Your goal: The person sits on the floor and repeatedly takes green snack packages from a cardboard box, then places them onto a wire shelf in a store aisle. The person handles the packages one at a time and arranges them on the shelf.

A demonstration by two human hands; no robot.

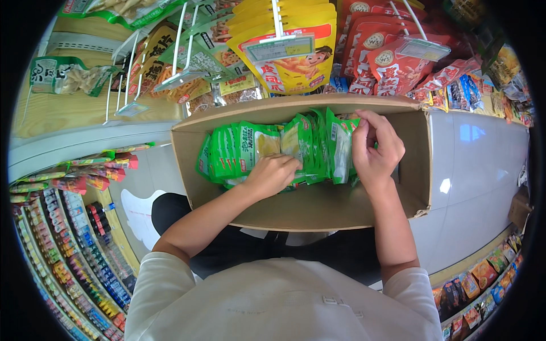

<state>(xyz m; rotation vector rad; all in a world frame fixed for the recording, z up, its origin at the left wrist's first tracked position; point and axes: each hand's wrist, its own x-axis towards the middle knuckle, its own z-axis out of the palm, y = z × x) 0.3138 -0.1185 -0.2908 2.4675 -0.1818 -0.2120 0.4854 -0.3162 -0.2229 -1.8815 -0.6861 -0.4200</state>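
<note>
An open cardboard carton [315, 209] stands in front of me, above my dark-trousered legs. A row of green snack packets [260, 143] stands on edge inside it, with bare cardboard at its right end and along its near side. My left hand [273, 172] lies over the near edge of the middle packets, its fingers curled and their tips partly hidden. At the row's right end, my right hand [379, 147] has its thumb and bent forefinger beside the upper edge of a green packet [340, 149]. Whether either hand grips a packet is unclear.
Beyond the carton, yellow packets [294, 68] and red packets [392, 64] hang from hooks with price-tag holders. A green packet [70, 76] hangs at upper left. Stocked shelves [76, 255] curve along the left, with more shelving [477, 277] at lower right. Grey tiled floor [469, 170] lies right of the carton.
</note>
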